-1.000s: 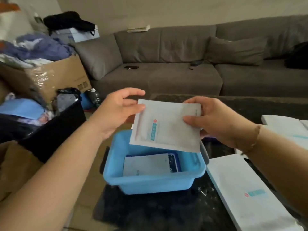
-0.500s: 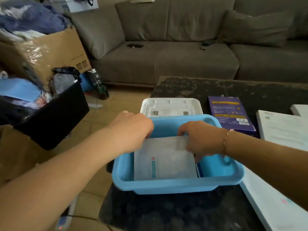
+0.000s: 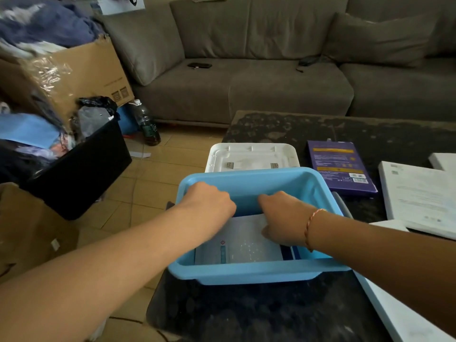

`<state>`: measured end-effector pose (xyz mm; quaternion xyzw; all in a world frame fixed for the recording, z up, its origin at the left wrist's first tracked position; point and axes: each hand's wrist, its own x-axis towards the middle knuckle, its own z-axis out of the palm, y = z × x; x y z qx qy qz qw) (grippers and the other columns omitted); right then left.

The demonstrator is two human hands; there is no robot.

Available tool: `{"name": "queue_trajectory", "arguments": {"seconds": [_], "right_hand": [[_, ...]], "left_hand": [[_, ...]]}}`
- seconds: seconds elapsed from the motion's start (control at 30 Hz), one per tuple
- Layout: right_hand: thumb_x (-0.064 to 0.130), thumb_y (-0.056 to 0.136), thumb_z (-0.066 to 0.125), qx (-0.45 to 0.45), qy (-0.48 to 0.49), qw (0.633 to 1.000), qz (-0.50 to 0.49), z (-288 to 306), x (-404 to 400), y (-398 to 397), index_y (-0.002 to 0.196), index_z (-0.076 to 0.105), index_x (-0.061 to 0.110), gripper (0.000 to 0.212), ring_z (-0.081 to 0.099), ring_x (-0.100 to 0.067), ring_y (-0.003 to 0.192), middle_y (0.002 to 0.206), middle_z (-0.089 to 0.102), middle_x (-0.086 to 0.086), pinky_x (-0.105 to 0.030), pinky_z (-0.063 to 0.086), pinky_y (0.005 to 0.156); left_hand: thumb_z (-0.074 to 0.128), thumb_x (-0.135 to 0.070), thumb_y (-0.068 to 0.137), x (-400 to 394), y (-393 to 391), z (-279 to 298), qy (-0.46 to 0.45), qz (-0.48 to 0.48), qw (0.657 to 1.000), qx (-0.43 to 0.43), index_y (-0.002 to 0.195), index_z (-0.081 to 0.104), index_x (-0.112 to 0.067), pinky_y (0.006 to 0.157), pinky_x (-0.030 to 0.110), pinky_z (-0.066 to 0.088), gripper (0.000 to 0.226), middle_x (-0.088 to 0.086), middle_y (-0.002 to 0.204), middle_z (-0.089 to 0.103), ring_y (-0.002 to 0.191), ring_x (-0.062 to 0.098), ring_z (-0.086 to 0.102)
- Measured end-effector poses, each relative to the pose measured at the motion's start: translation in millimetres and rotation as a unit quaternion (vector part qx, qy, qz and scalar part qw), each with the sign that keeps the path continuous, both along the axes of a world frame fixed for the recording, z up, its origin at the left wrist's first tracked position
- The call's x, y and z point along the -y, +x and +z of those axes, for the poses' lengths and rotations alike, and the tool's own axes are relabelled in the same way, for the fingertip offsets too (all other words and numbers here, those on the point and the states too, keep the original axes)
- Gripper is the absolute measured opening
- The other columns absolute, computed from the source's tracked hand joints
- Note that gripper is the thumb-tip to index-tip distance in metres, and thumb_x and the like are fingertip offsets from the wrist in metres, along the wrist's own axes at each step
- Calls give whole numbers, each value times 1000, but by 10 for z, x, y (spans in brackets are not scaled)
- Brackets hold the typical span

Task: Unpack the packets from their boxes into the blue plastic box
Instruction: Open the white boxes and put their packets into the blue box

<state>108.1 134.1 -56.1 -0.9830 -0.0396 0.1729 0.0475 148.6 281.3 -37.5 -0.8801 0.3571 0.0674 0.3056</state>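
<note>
Dark bench (image 3: 246, 317) carries the blue box (image 3: 246, 274) at its left edge; both hands, left (image 3: 209, 201) and right (image 3: 283, 215), press a packet (image 3: 244, 245) flat inside so it stacks.

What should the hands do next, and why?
Probably let go and lift out. Both the left hand and the right hand are down inside the blue box, on the white packet, which already lies flat on the bottom. More white boxes wait on the table.

packet (image 3: 244, 245) top edge under both hands
</note>
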Motion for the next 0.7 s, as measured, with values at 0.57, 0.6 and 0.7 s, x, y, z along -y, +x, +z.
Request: {"name": "queue_trajectory", "arguments": {"seconds": [0.57, 0.6, 0.7], "right_hand": [[29, 95, 58, 138, 244, 948, -151, 212, 843, -81, 131, 51, 26, 36, 53, -7, 86, 111, 59, 6, -8, 37, 56], [28, 96, 57, 142, 259, 942, -158, 184, 847, -78, 132, 50, 25, 37, 53, -8, 87, 111, 59, 6, -8, 37, 56], [24, 96, 57, 150, 261, 941, -155, 135, 851, -60, 134, 48, 24, 39, 55, -10, 87, 115, 62, 2, -8, 39, 57]], "left_hand": [[42, -21, 102, 710, 109, -297, -127, -250, 916, -288, 134, 54, -14, 109, 42, 35, 34, 4, 138, 53, 127, 25, 46], [41, -20, 102, 717, 120, -338, -116, -270, 914, -281, 132, 55, -12, 107, 43, 36, 34, 6, 135, 52, 124, 27, 47], [41, -20, 101, 733, 145, -368, -83, -291, 917, -261, 131, 56, -12, 105, 41, 36, 34, 6, 134, 50, 118, 28, 48]]}}
